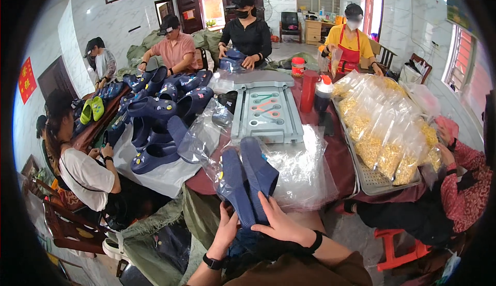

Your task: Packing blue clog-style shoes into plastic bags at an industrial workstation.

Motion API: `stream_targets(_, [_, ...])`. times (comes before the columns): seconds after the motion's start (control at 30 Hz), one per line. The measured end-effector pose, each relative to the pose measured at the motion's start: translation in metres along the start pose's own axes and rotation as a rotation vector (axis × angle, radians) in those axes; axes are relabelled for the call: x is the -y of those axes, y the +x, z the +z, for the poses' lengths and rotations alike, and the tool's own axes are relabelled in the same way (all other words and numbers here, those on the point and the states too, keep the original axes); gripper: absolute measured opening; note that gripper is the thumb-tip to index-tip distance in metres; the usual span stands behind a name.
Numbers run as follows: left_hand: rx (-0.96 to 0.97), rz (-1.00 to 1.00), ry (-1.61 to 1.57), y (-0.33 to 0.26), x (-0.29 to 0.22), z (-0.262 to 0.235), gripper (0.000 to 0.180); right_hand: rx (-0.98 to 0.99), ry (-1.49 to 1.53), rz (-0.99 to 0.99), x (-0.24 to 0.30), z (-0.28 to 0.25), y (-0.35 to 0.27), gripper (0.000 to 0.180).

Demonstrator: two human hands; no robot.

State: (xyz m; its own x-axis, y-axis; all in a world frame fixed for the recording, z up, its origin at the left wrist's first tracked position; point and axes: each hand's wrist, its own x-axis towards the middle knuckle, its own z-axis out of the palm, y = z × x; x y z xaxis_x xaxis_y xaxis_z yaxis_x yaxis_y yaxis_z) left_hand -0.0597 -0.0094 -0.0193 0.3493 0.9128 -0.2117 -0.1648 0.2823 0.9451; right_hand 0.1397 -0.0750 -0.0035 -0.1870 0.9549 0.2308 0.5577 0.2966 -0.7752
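Note:
A pair of navy foam clogs (235, 177) stands upright before me, their ribbed soles partly showing and small coloured charms at the edges. At the lower left heel, my left hand (226, 233) is closed on one clog. My right hand (284, 223) presses its thumb and fingers against the other one. Just beyond the pair, clear plastic bags (305, 169) lie in a flat stack on the table. Another loose clear bag (206, 133) spreads to the left of the clogs, partly behind them.
Navy clogs (150, 107) are heaped at the left. A grey plastic folding crate (268, 113) lies mid-table, with a red thermos (308, 92) and dark bottle (324, 94) beside it. At right, a metal tray (369, 180) carries bagged yellow kernels. Several co-workers surround the tables; a red stool (395, 250) stands lower right.

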Motion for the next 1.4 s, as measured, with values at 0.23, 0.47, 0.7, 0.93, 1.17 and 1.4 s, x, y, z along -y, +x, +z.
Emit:
stream_targets(0.23, [-0.179, 0.507, 0.597, -0.016, -0.019, 0.02, 0.11, 0.167, 0.449, 0.088, 0.018, -0.021, 0.021, 0.076])
stream_targets(0.47, [-0.319, 0.484, 1.184, -0.023, -0.041, 0.03, 0.127, 0.268, 0.793, 0.137, 0.004, -0.027, 0.024, 0.064])
stream_targets(0.7, [-0.393, 0.464, 1.195, -0.009, -0.017, 0.024, 0.112, -0.74, -0.134, 0.062, -0.015, -0.055, 0.062, 0.041])
stream_targets(0.93, [-0.475, 0.57, 1.027, -0.005, -0.004, 0.01, 0.102, -0.602, -0.309, 0.119, -0.068, -0.038, 0.081, 0.014])
stream_targets(1.17, [-0.473, 0.651, 0.905, -0.004, -0.036, 0.027, 0.091, -0.459, -0.152, 0.123, -0.027, -0.027, 0.027, 0.01])
stream_targets(1.4, [-0.257, 0.585, 1.053, 0.004, -0.03, 0.074, 0.099, -0.483, -0.098, 0.175, -0.041, -0.031, -0.02, 0.006])
